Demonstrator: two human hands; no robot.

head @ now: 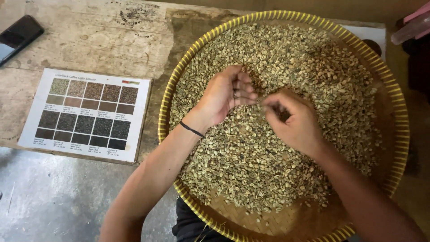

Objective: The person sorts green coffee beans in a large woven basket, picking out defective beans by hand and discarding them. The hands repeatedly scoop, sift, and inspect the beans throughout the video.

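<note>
Wooden table (89, 40) bears round tray (398, 112); left hand (221, 96) cupped, right hand (293, 121) pinching beans (286, 58).

Coffee-sorting workspace: woven tray (394, 96) of green beans (286, 58), roast-colour chart (87, 114).

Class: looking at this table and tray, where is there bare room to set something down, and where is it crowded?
Bare wood lies between the phone, the chart and the tray rim. Inside the tray, a bare woven patch shows at the near edge. The beans crowd the rest, around the left hand and right hand.
</note>
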